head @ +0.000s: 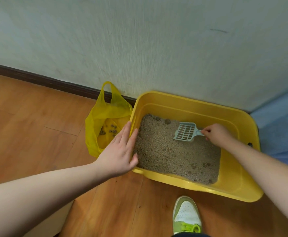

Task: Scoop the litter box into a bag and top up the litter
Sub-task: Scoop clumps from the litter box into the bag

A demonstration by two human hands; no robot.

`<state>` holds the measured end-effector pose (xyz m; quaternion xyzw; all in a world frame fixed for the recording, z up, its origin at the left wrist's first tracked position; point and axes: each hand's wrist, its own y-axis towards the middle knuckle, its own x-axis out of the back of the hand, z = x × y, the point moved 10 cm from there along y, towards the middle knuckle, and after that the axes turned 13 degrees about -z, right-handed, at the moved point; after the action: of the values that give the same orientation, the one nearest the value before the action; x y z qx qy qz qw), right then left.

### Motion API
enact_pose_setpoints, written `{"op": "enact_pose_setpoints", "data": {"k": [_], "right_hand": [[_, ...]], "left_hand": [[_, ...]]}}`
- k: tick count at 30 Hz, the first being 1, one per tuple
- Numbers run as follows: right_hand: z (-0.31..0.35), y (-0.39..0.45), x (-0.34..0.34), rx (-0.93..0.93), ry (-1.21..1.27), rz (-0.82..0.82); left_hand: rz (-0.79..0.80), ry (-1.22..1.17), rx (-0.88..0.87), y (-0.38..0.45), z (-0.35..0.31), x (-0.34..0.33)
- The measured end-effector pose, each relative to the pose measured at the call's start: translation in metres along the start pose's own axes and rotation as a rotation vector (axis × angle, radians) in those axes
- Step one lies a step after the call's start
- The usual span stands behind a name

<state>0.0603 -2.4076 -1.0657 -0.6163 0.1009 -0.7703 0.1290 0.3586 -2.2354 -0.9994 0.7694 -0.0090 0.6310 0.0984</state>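
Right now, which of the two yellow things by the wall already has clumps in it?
The yellow plastic bag left of the litter box: dark clumps lie on its bottom, no loose litter around them.

Wooden floor [37, 120]: orange-brown planks, seams visible, few dark specks near bottom centre. Dark brown baseboard [37, 77] runs along foot of wall, slanting down toward right. Wall [139, 40] pale grey-green, textured, small dark mark [218, 30] at upper right. Blue surface [280, 127] at right edge, material unclear. Green-and-white sneaker [187, 214] at bottom centre, bright yellow-green laces, toe pointing toward wall. Pale beige object [50, 223] at bottom left, mostly hidden, identity unclear.
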Motion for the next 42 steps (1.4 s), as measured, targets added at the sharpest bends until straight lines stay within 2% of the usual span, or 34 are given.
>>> {"op": "enact_pose_setpoints", "data": {"k": [17, 22, 29, 34, 42], "right_hand": [[0.087, 0.033, -0.058, 0.090, 0.288, -0.009], [0.079, 0.032, -0.063, 0.087, 0.336, -0.029], [0.077, 0.019, -0.066, 0.069, 0.493, 0.046], [0.066, 0.003, -0.056, 0.071, 0.543, 0.041], [0.007, -0.029, -0.025, -0.091, 0.642, -0.057]], "left_hand": [[0.024, -0.047, -0.034, -0.001, 0.000, -0.008], [0.026, -0.039, -0.035, -0.002, 0.001, -0.008], [0.043, -0.026, -0.031, -0.003, 0.002, -0.009], [0.059, -0.009, -0.034, -0.002, 0.001, -0.008], [0.078, -0.013, -0.015, -0.003, 0.000, -0.006]]}}
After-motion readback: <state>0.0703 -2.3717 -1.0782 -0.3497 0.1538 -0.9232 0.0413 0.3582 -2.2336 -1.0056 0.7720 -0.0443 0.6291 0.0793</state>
